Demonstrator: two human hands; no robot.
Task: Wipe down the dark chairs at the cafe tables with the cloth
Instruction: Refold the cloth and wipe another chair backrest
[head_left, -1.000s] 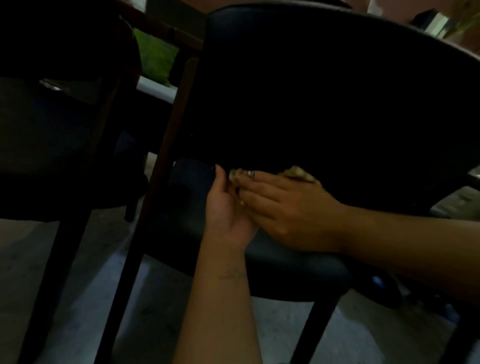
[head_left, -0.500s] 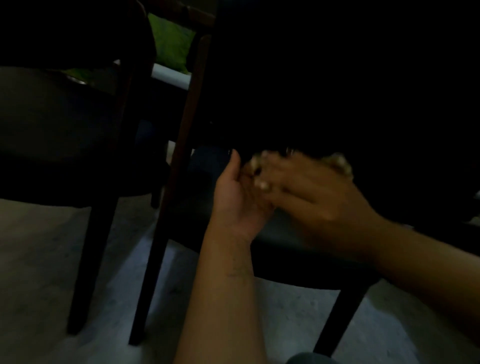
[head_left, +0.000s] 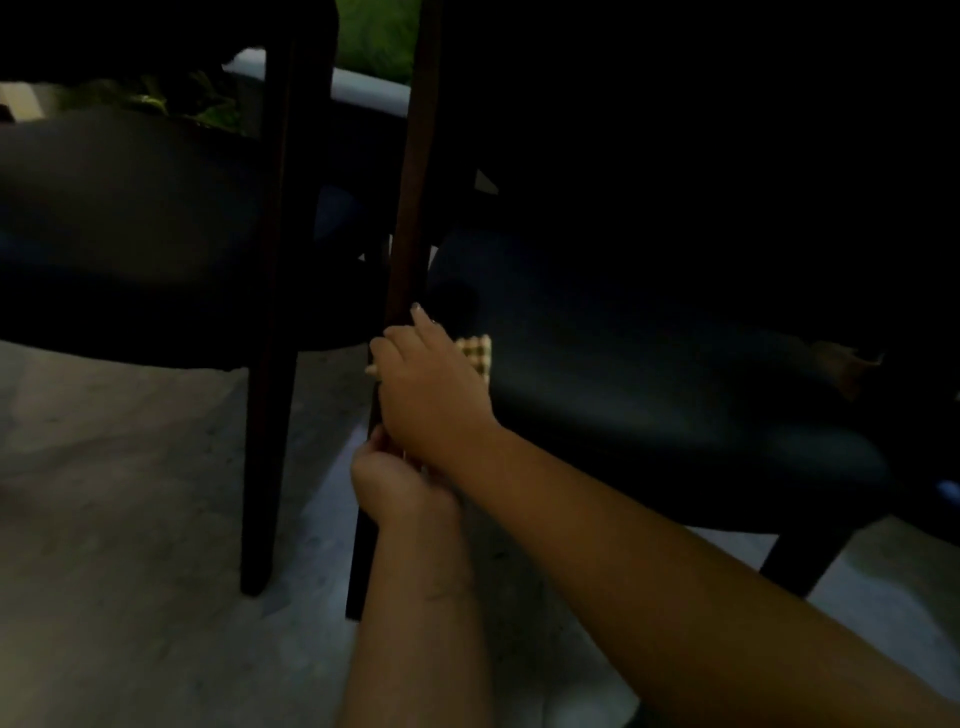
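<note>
Dark brown wooden rear leg (head_left: 402, 249) of the nearer black padded chair (head_left: 649, 374) is the part being worked on, judging by where both hands sit. Right hand (head_left: 434, 384) is wrapped round the leg w/ the pale checked cloth (head_left: 475, 353) bunched under the palm; only a corner of cloth pokes out on the seat side, touching the seat edge. Fingers curl round the leg from the right, one fingertip up against the wood, so it grips cloth and leg together, prob. so the cloth covers the whole round of the leg in one stroke.

Left hand (head_left: 397, 483) is just below the right, touching it, fingers curled round the same leg. Looks like it steadies the chair so the leg doesn't shift under the rubbing; can't tell if any cloth sits under it too.

Second black padded chair (head_left: 130, 223) stands close on the left, its own dark leg (head_left: 265, 364) just beside the one being wiped. Grey concrete floor (head_left: 130, 519) below. Green foliage (head_left: 374, 31) and a pale ledge (head_left: 363, 88) show through the gap btwn the chair backs. Tan torn patch (head_left: 844, 364) on the far right of the nearer seat; too dim to say what it is.

Writing/brands: none readable anywhere; light too low, no label seen on cloth or chairs.
</note>
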